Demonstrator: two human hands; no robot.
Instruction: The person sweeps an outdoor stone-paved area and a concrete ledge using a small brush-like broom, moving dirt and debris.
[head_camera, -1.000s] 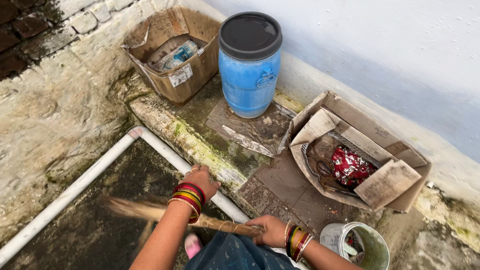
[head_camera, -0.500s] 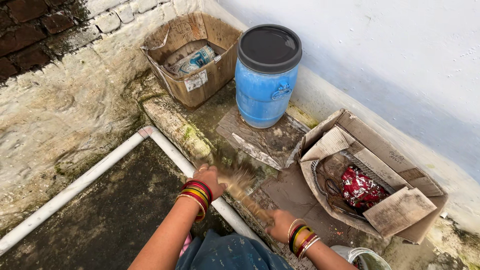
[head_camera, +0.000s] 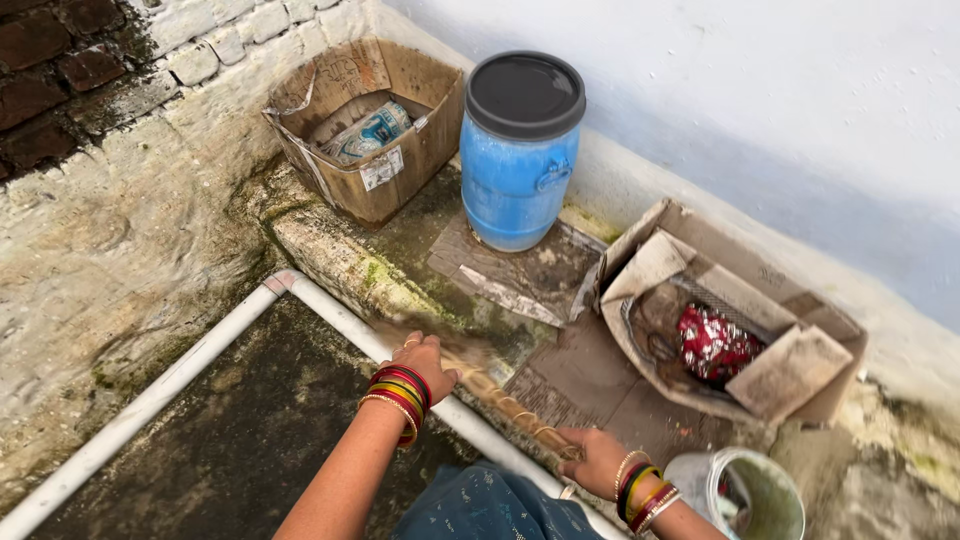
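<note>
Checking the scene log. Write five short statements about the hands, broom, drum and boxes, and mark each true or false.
1. Both hands grip the broom. True: left hand near the bristles, right hand at the handle end.
2. The drum is red. False: blue, with a dark lid.
3. The drum stands between two boxes. True: left box, right box.
4. The right box is empty. False: it holds red foil.
5. The pipe is black. False: white.

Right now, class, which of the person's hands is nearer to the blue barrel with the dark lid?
The left hand. It sits on the broom just below the blue barrel; the right hand grips the broom handle lower down, by the white bucket.
</note>
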